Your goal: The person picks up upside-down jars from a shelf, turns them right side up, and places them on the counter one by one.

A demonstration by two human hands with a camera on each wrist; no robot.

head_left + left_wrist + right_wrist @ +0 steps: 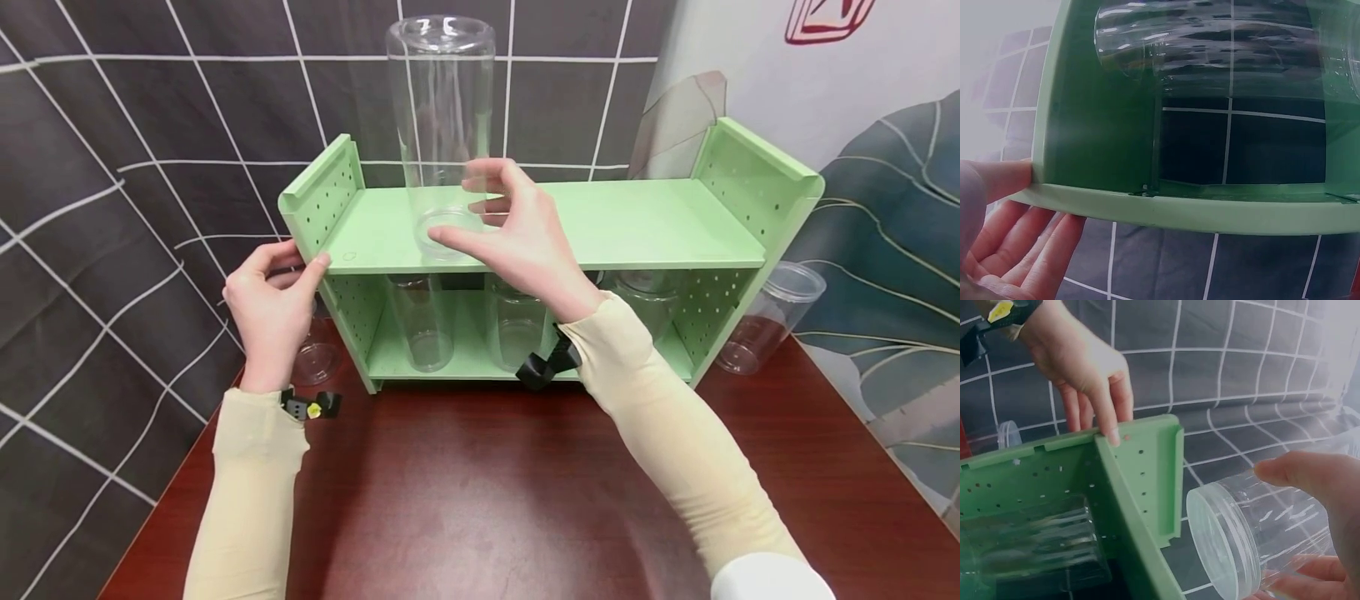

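In the head view, my right hand (517, 225) holds a tall clear plastic jar (442, 108) over the left part of the green shelf unit's upper board (600, 221). The right wrist view shows the thumb on one side of the jar (1291, 519) and fingers on the other, its ringed end facing the shelf. At the unit's left side panel (322, 196), my left hand (273, 292) grips the front edge. Up close in the left wrist view, its thumb (1007, 178) and fingers lie on either side of the green corner.
Clear jars stand on the lower shelf, among them one at left (420, 325) and one mid-shelf (517, 333). Another jar (772, 317) stands right of the unit, and one (315, 358) behind my left wrist. The brown table (480, 483) meets a dark gridded wall covering (97, 250).
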